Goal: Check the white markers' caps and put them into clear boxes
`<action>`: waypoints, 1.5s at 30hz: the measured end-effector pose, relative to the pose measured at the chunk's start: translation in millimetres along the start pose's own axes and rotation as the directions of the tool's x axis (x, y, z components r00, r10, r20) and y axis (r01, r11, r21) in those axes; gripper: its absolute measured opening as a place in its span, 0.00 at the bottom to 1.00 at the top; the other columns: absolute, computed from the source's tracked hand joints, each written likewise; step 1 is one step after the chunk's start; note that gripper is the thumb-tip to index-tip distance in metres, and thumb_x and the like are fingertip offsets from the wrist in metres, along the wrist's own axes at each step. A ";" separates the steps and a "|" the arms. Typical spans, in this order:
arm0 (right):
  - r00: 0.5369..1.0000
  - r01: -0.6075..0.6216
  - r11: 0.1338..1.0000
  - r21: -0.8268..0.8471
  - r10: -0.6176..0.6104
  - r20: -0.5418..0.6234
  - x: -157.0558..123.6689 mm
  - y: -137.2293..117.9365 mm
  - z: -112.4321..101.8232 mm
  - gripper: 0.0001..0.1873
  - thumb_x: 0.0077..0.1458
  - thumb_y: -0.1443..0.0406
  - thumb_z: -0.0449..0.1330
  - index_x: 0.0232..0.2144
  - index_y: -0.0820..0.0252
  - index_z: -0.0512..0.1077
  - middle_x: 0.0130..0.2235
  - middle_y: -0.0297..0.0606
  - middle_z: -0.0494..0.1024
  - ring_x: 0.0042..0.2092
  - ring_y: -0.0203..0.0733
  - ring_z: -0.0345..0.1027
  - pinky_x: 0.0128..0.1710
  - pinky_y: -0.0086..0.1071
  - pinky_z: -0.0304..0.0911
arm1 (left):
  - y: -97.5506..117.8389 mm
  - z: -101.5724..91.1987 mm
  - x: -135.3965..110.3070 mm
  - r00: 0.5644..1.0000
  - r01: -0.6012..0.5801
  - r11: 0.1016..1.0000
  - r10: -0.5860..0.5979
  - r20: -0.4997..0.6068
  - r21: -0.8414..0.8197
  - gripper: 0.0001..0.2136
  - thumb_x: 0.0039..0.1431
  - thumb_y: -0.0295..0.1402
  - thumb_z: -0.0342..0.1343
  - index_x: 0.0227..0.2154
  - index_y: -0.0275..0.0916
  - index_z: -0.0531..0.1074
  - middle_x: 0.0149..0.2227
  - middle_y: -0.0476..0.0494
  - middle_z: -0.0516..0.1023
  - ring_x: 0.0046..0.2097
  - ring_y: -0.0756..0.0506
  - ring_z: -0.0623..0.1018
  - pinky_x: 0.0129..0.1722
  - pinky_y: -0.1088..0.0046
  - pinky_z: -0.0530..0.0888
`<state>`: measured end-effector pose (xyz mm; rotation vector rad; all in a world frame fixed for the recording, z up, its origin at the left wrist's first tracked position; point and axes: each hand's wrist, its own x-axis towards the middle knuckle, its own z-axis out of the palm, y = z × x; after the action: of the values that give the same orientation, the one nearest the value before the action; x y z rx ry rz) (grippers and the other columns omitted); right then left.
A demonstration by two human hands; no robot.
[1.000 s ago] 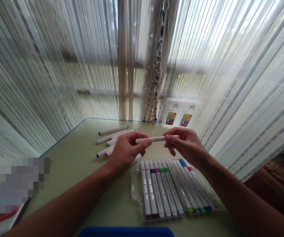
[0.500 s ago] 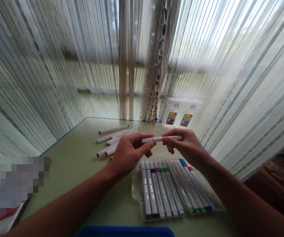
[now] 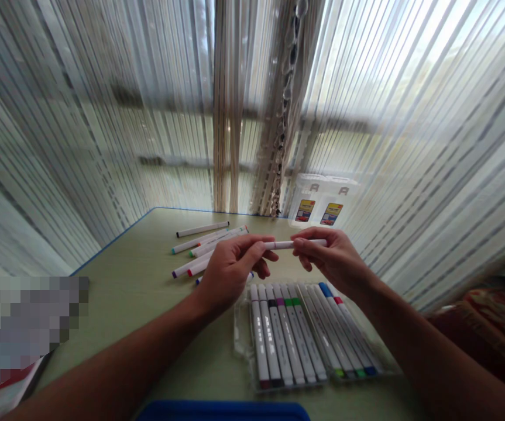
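Head view: left hand (image 3: 230, 266) and right hand (image 3: 333, 248) are pinching white marker (image 3: 284, 245) from opposite ends, nearly level above desk (image 3: 133, 286), beyond clear case (image 3: 241, 342) bearing rowed markers (image 3: 280, 345). Light, even pinch is probably serving best, preventing rolling. Left hand is hiding one end; colour there, cannot tell.

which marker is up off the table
The white marker held between the left hand and right hand; the other markers lie on the table or in the clear case.
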<state>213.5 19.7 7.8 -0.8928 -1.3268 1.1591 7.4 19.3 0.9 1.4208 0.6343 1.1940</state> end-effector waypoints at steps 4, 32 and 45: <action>0.999 0.032 0.995 -0.095 -0.030 0.026 -1.6 3.1 -1.4 0.11 0.45 0.62 0.74 0.31 0.62 0.82 0.23 0.35 0.78 0.20 0.32 0.67 0.18 0.26 0.63 | 0.2 -1.7 0.5 1.000 -0.007 0.990 0.009 -0.009 0.142 0.11 0.59 0.33 0.60 0.39 0.31 0.79 0.29 0.43 0.79 0.25 0.52 0.74 0.26 0.76 0.72; 0.965 0.260 0.771 -0.582 -0.218 0.143 -11.6 1.2 11.5 0.16 0.48 0.55 0.71 0.23 0.63 0.79 0.20 0.34 0.74 0.23 0.32 0.62 0.20 0.26 0.54 | 4.1 3.2 -8.3 0.989 -0.081 0.913 0.024 0.144 0.401 0.15 0.65 0.32 0.51 0.46 0.32 0.79 0.25 0.45 0.78 0.29 0.48 0.77 0.33 0.73 0.72; 0.992 0.109 0.904 -0.413 -0.075 0.098 -9.4 -4.9 13.7 0.15 0.47 0.56 0.71 0.22 0.63 0.79 0.21 0.36 0.77 0.23 0.32 0.65 0.21 0.24 0.57 | -2.6 4.2 -8.2 0.987 -0.098 0.932 0.047 0.154 0.349 0.13 0.62 0.36 0.58 0.44 0.32 0.76 0.29 0.44 0.79 0.29 0.50 0.77 0.29 0.76 0.74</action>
<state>201.5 7.7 11.4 -1.0834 -1.7036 0.8544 8.9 11.0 -3.6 1.8324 0.7278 1.0558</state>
